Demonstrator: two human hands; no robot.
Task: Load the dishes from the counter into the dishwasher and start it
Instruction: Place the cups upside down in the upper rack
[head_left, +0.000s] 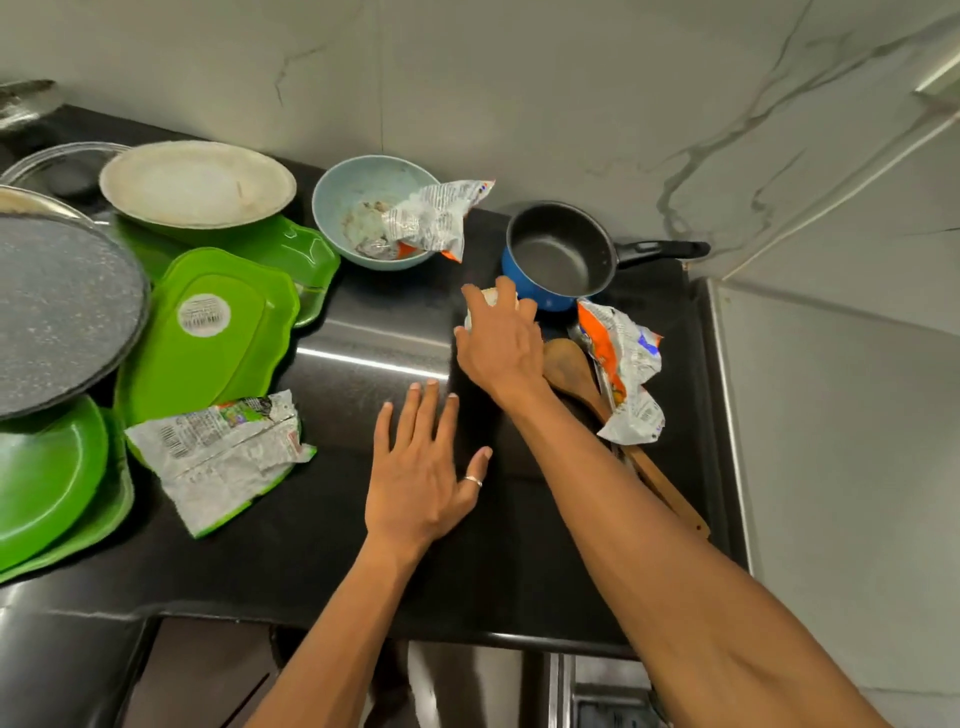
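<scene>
On the black counter (363, 545), my right hand (501, 345) curls over a small white cup (493, 300) just in front of a blue saucepan (558, 257) with a black handle. My left hand (423, 470) lies flat on the counter, fingers spread, holding nothing. A pale blue bowl (337, 208) with food scraps and a crumpled wrapper stands at the back. To the left are a white plate (197, 184), green trays (208, 332), green plates (47, 478) and a grey speckled pan (62, 312). A wooden spoon (571, 374) lies under my right forearm.
Empty snack wrappers lie at front left (223, 457) and beside the spoon (623, 374). A glass lid (52, 161) sits at the far left. A marble wall rises behind and to the right. Dark cabinet fronts (208, 675) show below the counter edge.
</scene>
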